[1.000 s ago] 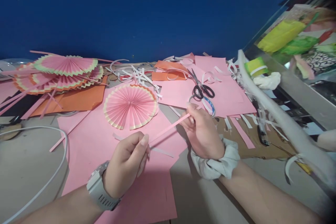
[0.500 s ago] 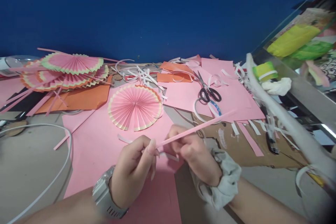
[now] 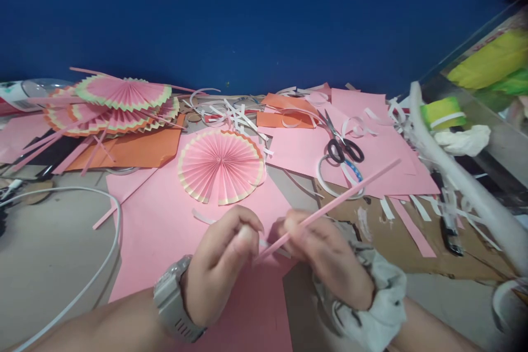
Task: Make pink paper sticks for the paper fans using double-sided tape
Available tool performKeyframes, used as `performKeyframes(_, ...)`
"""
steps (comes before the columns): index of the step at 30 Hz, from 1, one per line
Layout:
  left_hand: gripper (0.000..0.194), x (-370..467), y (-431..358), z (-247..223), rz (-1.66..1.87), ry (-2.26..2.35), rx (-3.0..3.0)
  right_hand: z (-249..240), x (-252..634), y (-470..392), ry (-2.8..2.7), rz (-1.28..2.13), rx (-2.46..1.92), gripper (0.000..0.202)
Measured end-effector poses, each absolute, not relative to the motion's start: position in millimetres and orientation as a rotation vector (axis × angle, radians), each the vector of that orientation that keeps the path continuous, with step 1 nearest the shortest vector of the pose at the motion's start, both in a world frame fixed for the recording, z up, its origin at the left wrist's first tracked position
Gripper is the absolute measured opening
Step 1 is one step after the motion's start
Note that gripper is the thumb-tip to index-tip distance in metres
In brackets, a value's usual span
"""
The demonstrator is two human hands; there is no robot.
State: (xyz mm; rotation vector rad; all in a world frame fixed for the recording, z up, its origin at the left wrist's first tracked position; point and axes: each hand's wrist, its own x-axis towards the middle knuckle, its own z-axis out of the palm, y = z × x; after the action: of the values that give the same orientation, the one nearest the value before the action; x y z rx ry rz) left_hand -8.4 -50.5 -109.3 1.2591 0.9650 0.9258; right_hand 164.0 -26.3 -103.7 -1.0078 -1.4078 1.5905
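My right hand (image 3: 324, 247) pinches a narrow pink paper strip (image 3: 350, 192), which slants up to the right past the fingers. The strip's lower end reaches close to my left hand (image 3: 226, 253), whose fingers are curled closed; what they hold, if anything, is hidden. A thin white strip (image 3: 202, 216) shows behind the left hand, and a white piece also shows between the hands. Beyond them, a round pleated pink paper fan (image 3: 220, 168) with a cream and orange edge lies on a large pink paper sheet (image 3: 152, 231).
More pleated fans (image 3: 124, 96) with pink strips are piled at the back left, over orange paper (image 3: 132, 148). Black-handled scissors (image 3: 344, 148) lie on pink sheets by a tape roll (image 3: 322, 173). A cutter (image 3: 449, 231) rests on cardboard (image 3: 355, 239). A white cable (image 3: 117, 220) curves at left.
The pink strip has come away from my left fingertips and tilts more steeply, with my right fingers now over it. The view has shifted slightly, moving the table things rightward.
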Motion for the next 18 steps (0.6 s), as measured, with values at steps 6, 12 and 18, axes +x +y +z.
performKeyframes(6,0.032,-6,-52,-102,0.615,0.979,1.567,-104,162,-35,-1.74,1.625,-1.031,0.038)
performKeyframes(12,0.032,-6,-53,-104,0.59,1.026,1.508,-104,181,-8,-1.178,1.37,-1.066,0.04)
performKeyframes(18,0.034,-10,-59,-110,0.721,1.04,1.426,-94,197,15,-0.805,0.934,-1.033,0.038)
